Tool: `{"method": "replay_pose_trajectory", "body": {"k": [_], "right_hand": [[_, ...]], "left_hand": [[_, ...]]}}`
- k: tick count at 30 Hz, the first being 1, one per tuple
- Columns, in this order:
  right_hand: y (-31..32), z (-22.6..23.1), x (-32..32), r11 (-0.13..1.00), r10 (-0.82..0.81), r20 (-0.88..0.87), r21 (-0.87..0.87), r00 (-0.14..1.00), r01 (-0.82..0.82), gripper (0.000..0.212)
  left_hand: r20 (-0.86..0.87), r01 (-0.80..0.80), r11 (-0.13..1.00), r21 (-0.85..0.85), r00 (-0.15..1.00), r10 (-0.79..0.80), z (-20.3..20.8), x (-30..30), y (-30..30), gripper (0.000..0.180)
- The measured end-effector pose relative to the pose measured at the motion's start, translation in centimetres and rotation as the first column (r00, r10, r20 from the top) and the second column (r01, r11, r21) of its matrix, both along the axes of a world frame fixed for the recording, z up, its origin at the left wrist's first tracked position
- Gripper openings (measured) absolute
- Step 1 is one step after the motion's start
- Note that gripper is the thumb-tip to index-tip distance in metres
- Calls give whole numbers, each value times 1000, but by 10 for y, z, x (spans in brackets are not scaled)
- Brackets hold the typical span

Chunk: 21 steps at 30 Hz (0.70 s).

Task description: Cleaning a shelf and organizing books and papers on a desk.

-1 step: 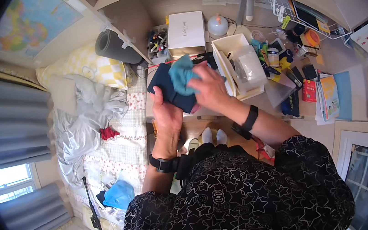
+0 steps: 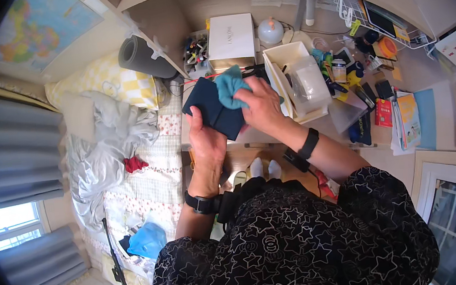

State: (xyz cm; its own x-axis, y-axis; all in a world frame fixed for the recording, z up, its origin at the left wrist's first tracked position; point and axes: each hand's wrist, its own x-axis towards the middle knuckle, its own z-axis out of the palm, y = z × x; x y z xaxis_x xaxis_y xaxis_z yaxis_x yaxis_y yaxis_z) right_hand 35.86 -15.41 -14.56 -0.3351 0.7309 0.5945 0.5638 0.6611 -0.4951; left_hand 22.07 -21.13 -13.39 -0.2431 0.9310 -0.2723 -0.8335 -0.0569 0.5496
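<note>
My left hand is closed on the near left edge of a dark navy, flat rectangular notebook-like item, its thumb lying over the top face. Pinched in my right hand is a crumpled teal cloth, which rests against the item's upper right part. The cloth and fingers cover that part of the surface. Both hands are above the desk's front edge, close together. Just beyond them stands a white box, and to the right of my right hand is a cream storage bin.
Pens fill a container beside the box. Jars, an orange round item and books crowd the desk's right side. A bed with silver-grey bedding lies left. A rolled grey mat leans near the pillow.
My right hand and the teal cloth have shifted slightly right and away from me across the navy item, baring more of its face. My left hand has stayed in place.
</note>
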Motion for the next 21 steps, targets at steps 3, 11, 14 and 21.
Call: {"method": "replay_pose_trajectory", "body": {"k": [3, 11, 14, 21], "right_hand": [[-18, -2, -10, 1000, -9, 122, 30, 992, 5, 27], [-42, 0, -22, 926, 371, -3, 74, 929, -370, 11], [-18, -4, -11, 986, 137, 51, 84, 989, -141, 12], [-51, 6, -27, 951, 292, 140, 63, 946, -303, 12]], "left_hand": [[-28, 38, 998, 41, 999, -37, -1, -6, 7, 47], [117, 129, 988, -80, 986, -119, -25, -19, -6, 51], [174, 113, 993, -14, 979, -109, -13, -14, -1, 51], [206, 204, 978, 51, 956, -210, -32, -31, -4, 56]]}}
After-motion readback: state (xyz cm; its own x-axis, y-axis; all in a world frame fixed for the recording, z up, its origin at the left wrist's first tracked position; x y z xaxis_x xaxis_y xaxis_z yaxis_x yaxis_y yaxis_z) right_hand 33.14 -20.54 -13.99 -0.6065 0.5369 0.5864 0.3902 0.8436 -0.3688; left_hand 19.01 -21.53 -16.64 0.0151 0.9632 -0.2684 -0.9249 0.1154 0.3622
